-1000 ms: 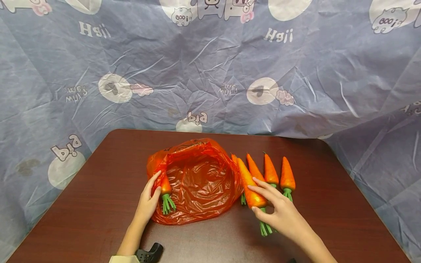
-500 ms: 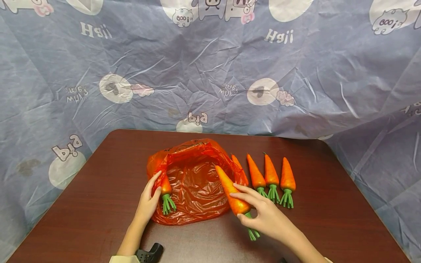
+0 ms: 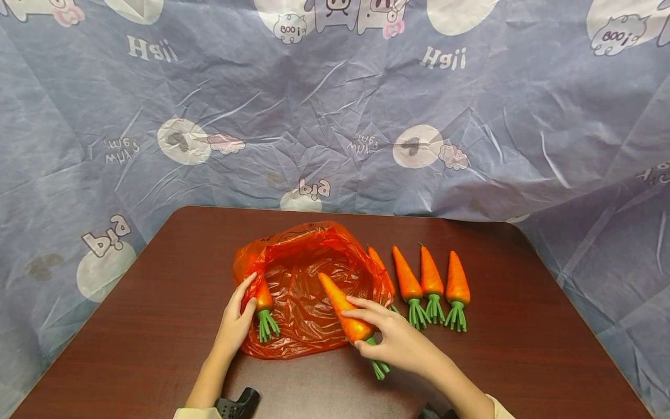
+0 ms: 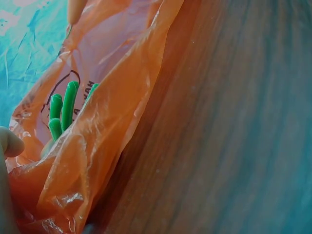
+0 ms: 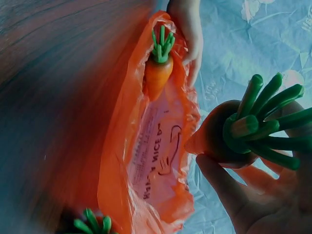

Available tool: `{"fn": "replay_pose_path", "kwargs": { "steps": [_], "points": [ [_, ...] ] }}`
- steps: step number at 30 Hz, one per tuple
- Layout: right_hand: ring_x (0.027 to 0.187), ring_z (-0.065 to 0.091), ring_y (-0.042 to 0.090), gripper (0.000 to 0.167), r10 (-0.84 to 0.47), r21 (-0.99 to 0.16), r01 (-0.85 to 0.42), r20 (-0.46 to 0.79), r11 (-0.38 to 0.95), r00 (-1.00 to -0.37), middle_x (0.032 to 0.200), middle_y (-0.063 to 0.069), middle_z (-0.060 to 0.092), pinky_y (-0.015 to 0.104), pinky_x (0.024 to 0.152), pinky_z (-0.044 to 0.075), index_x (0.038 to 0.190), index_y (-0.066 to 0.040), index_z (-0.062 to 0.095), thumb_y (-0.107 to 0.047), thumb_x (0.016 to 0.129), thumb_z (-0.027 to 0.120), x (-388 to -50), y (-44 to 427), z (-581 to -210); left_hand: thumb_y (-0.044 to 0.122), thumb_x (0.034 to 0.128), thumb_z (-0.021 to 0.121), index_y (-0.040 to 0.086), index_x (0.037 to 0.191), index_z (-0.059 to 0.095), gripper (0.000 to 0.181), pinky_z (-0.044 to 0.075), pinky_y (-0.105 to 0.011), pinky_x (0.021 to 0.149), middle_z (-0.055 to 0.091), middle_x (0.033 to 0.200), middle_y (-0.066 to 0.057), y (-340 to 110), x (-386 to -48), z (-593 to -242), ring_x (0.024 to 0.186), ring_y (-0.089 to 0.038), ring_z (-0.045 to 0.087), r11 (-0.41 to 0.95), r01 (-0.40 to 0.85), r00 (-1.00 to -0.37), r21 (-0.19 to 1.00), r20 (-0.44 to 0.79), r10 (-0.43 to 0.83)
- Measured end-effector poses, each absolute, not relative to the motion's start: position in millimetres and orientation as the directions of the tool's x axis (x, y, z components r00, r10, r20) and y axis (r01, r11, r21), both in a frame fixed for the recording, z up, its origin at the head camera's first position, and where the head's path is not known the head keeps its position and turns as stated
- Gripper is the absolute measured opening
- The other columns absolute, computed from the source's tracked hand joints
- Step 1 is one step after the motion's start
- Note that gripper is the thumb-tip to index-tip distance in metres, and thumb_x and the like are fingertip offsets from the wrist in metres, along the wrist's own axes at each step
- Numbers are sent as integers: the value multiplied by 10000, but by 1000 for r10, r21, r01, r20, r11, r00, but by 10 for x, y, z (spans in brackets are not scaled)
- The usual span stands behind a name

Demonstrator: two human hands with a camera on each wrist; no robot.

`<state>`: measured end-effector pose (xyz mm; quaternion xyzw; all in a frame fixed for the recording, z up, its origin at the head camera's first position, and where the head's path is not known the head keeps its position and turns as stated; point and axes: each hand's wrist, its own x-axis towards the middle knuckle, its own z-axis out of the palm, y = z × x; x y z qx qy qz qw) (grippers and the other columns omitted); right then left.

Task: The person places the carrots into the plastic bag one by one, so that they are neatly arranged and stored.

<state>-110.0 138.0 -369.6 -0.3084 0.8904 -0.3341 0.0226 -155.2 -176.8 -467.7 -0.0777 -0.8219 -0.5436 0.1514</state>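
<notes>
One held carrot, pinched near its thick end between the thumb and fingertips of the right hand. We place it before the mouth of one red plastic bag, towards its near right side; whether its tip is inside the rim we cannot tell. Long axis slanting: tip away and leftward, facing the opening, green stems back past the palm. We judge this alignment of tip and mouth the one that counts; the right hand is nearer. One left hand, gripping the left rim, beside one bagged carrot. Three loose carrots on the table, in a row to the right.
</notes>
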Motion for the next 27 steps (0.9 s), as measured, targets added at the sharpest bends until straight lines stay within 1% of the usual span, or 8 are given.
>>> {"fn": "replay_pose_path", "kwargs": {
  "steps": [3,8,10,16,19,21,23,27],
  "points": [
    [567,382,-54,476,-592,-616,-551,164,563,-789,1382,36,438,141,519,405,1236,-200,559,-129,772,636,-1150,1316,-3727,64,928,457,147,1373,387,458,234,-549,1054,371,1414,-146,-1768,-1556,-4686,1296,-302,321,398,286,-944,872,327,-38],
    [529,335,-34,477,-617,-604,-572,162,555,-770,1406,17,417,138,473,339,1254,-201,547,-146,788,631,-1227,1208,-3741,59,926,454,139,1377,378,464,233,-563,1048,360,1415,-167,-1776,-1563,-4704,1293,-324,319,399,289,-944,870,329,-33],
    [565,368,-26,473,-623,-592,-576,154,563,-767,1413,9,409,138,481,338,1258,-198,545,-161,793,625,-1252,1161,-3735,59,927,451,142,1378,378,464,233,-564,1047,361,1415,-165,-1779,-1567,-4712,1292,-324,320,403,289,-944,869,329,-33],
    [703,483,27,468,-630,-576,-567,112,589,-768,1419,-15,397,143,553,415,1261,-198,543,-190,797,607,-1340,1005,-3738,59,927,451,136,1376,380,460,239,-561,1044,371,1408,-162,-1775,-1576,-4713,1286,-319,327,402,301,-939,864,342,-31],
    [694,500,60,472,-628,-564,-562,97,605,-772,1419,-27,398,152,545,395,1263,-210,542,-206,795,606,-1387,929,-3766,53,924,451,129,1375,378,464,242,-570,1038,372,1402,-172,-1773,-1572,-4706,1279,-330,333,403,310,-936,861,350,-27],
    [802,535,75,474,-625,-552,-563,94,615,-775,1416,-34,402,161,582,396,1262,-219,541,-214,793,608,-1422,875,-3790,54,921,453,144,1376,379,469,246,-560,1041,374,1404,-159,-1771,-1571,-4700,1281,-311,336,404,307,-937,862,347,-29],
    [827,549,96,478,-624,-553,-559,88,618,-777,1417,-31,401,174,593,401,1264,-216,539,-211,791,606,-1455,823,-3805,53,920,453,156,1377,378,474,251,-542,1045,376,1407,-147,-1771,-1572,-4698,1283,-289,338,407,300,-940,863,341,-31],
    [950,558,137,480,-630,-548,-567,90,615,-771,1418,-11,398,193,654,419,1269,-198,534,-207,794,603,-1538,718,-3838,56,920,456,173,1381,373,482,256,-508,1048,374,1415,-123,-1773,-1572,-4692,1291,-254,331,409,286,-944,867,328,-37]
  ]
}}
